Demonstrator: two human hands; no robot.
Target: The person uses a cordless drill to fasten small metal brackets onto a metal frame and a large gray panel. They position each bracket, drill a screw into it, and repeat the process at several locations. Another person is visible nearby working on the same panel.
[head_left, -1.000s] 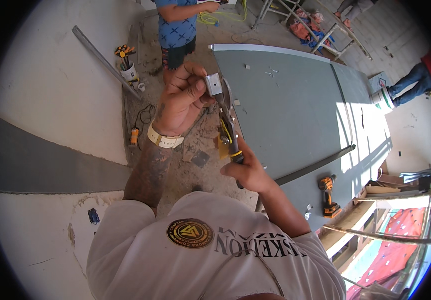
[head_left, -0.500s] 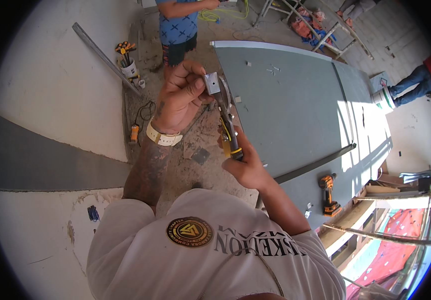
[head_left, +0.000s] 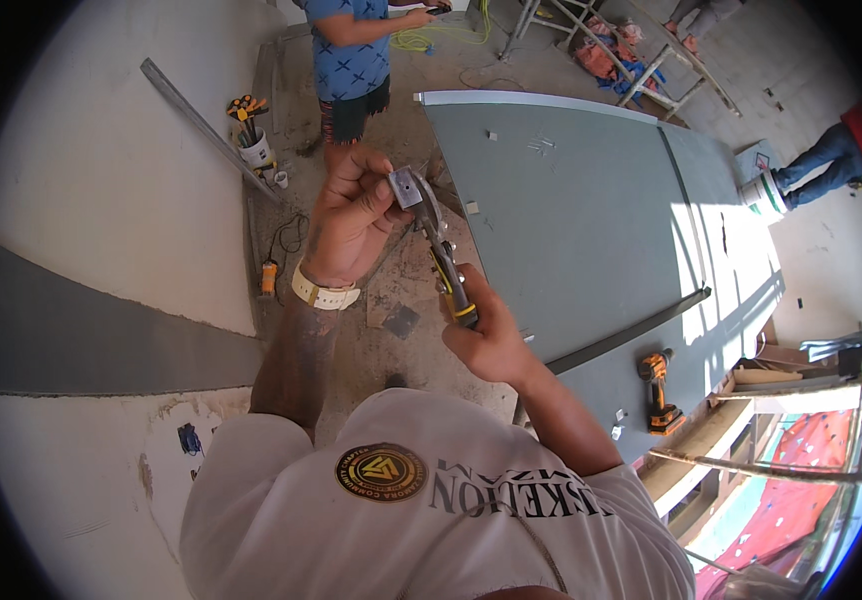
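Observation:
My left hand (head_left: 353,215), with a pale watch at the wrist, pinches a small silver metal bracket (head_left: 404,187) between thumb and fingers. A hole shows in the bracket's flat face. My right hand (head_left: 491,328) is closed round the black-and-yellow handles of what look like tin snips (head_left: 443,255). Their jaws point up and away from me and meet the bracket's right edge. Whether the blades bite into the metal cannot be made out. Both hands are in the air, left of a large grey-green panel (head_left: 571,220).
An orange cordless drill (head_left: 657,390) and a dark metal bar (head_left: 631,330) lie on the panel, with small metal pieces. A person in blue (head_left: 351,60) stands ahead; another in jeans (head_left: 823,165) is at the right. A bucket of clamps (head_left: 256,150) stands by the left wall.
Both hands have shifted slightly left and nearer, carrying the bracket and snips. The bracket is tilted a little differently. The person in blue appears slightly farther up in the view.

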